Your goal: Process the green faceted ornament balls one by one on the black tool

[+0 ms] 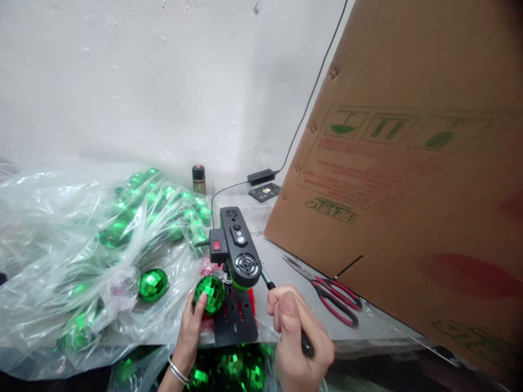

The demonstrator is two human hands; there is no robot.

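My left hand (188, 321) grips a shiny green mirrored ball (211, 295), thumb across its front. The ball is beside a black machine (239, 245) with round grilles, a red rocker switch and a slotted black base plate (236, 321). My right hand (300, 337) is closed round a black-handled metal rod (267, 279), whose far end reaches the machine's right side. Whether the rod is fixed to the machine I cannot tell. Another green ball (153, 285) lies on the plastic left of my left hand.
Clear plastic sheeting (36, 261) covers the left side, with several green balls under it. Red-and-black scissors (333, 296) lie right of the machine, below a large cardboard box (400, 179). Behind stand a small bottle (199, 179) and a corded black adapter (261, 176).
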